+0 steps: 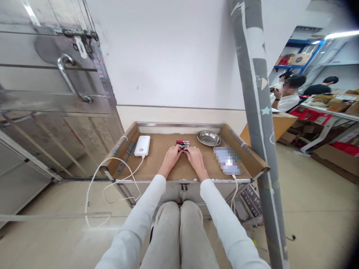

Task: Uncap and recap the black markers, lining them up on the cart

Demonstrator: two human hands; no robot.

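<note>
Low in the frame our white sleeves run up to a cardboard-lined metal table (pixel 182 170) at centre. There our left hand (pixel 171 156) and right hand (pixel 194 157) meet, fingers curled together over something small and dark; we cannot tell what either grips. Touching the fingertips just above lies a small cluster of red-and-black batteries (pixel 183 143). We judge it best to keep both wrists resting on the cardboard and work close. A white power bank (pixel 142 145) lies left, a shallow steel dish (pixel 209 138) upper right.
</note>
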